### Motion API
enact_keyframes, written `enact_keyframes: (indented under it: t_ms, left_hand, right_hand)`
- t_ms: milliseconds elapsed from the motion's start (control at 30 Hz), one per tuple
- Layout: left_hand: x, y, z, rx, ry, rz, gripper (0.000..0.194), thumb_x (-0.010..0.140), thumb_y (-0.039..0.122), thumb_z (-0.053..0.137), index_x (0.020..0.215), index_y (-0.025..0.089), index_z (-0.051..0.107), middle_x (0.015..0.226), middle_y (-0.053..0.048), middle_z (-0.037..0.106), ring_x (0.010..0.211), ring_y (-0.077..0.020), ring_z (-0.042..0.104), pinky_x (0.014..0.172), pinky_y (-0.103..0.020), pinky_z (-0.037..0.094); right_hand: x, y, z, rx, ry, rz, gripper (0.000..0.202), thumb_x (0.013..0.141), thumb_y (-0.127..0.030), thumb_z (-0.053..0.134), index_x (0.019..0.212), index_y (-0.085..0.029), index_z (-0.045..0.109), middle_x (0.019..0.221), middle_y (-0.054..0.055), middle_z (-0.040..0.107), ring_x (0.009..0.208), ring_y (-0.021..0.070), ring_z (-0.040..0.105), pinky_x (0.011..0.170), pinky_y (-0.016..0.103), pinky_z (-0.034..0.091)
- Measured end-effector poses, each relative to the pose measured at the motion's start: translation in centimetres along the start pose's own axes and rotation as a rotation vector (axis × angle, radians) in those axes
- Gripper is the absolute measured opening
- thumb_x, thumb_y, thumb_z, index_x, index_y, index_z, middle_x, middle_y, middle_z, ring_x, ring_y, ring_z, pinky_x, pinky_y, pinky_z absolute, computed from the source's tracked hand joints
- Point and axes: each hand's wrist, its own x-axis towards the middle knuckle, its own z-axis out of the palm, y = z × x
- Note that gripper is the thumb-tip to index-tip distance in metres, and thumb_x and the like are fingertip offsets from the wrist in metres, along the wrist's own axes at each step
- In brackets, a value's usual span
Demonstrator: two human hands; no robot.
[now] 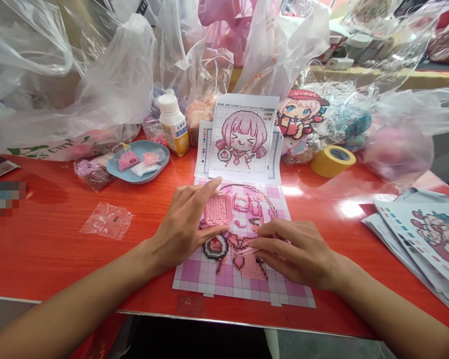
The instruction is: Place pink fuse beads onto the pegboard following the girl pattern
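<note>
My left hand [185, 219] grips a small pink square tray [218, 209] of pink beads between thumb and fingers, above the left part of the pegboard. My right hand [292, 249] pinches pink tweezers [249, 249], their tips pointing left over the lower middle of the design. Under both hands lies the pink and white checked pegboard [194, 275], bearing a partly filled bead figure with dark outlines and pink areas. Behind it a printed pattern sheet [243, 134] of a pink-haired character leans upright. My right hand covers part of the pegboard's right side.
A blue plate [125, 174] with bead bags stands at the back left, beside a white and yellow bottle [172, 124]. An empty-looking bag [108, 220] lies left. Yellow tape [333, 161] and printed sheets [415, 239] are on the right. Plastic bags [115, 75] line the back.
</note>
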Motion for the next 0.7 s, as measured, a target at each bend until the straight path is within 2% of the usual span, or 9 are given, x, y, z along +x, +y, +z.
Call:
enact_keyframes:
  t_ms: [233,367,700]
  left_hand:
    - [-0.08,0.12,0.1,-0.006,0.007,0.019,0.079,0.078,0.034,0.073,0.14,0.01,0.032,0.109,-0.013,0.065,0.097,-0.0223,0.058,0.088,-0.036,0.044]
    - [-0.1,0.07,0.11,-0.008,0.01,0.025,0.077,0.077,0.034,0.074,0.138,0.008,0.034,0.108,-0.013,0.065,0.097,-0.0219,0.057,0.088,-0.035,0.043]
    - [-0.07,0.0,0.11,-0.016,0.006,0.021,0.079,0.077,0.033,0.074,0.14,0.01,0.031,0.11,-0.013,0.065,0.097,-0.0218,0.058,0.088,-0.036,0.044]
  right_hand:
    - [0.25,0.02,-0.08,0.01,-0.082,-0.033,0.009,0.092,-0.019,0.053,0.097,-0.017,0.06,0.083,0.002,0.059,0.066,0.0074,0.049,0.051,0.02,0.036]
    - [0.42,-0.05,-0.12,0.016,-0.077,-0.039,0.009,0.093,-0.018,0.052,0.095,-0.016,0.06,0.082,0.002,0.059,0.065,0.0074,0.048,0.051,0.021,0.036]
    - [0.33,-0.03,0.02,-0.004,-0.07,-0.043,0.011,0.094,-0.02,0.051,0.096,-0.016,0.061,0.082,0.001,0.058,0.064,0.0068,0.048,0.051,0.02,0.036]
